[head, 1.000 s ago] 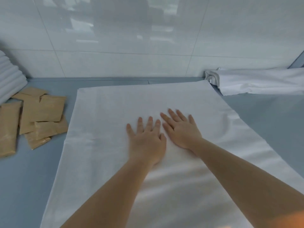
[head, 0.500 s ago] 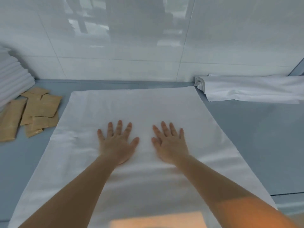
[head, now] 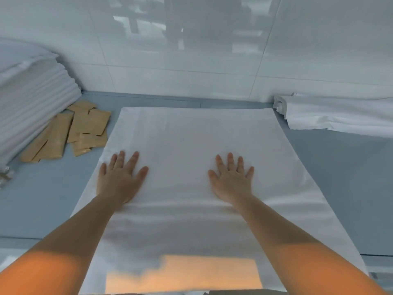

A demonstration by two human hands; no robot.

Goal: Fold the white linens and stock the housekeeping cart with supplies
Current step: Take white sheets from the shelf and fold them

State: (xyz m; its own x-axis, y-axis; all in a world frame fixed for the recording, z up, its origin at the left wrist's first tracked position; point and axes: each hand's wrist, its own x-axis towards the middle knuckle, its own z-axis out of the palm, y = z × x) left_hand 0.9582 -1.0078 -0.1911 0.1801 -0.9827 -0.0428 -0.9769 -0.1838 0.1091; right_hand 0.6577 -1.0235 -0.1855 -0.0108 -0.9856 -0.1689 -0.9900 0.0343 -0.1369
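Under both flat, empty palms, left hand and right hand are smoothing the linen, likely needing gripped edges to fold next.

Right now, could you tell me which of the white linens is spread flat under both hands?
The white sheet at centre; the left stack is folded, the right linen bunched.

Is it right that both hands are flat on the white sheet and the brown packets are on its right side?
Not quite. The head view shows the brown packets on the left of the white sheet. The left hand and right hand do lie flat on it.
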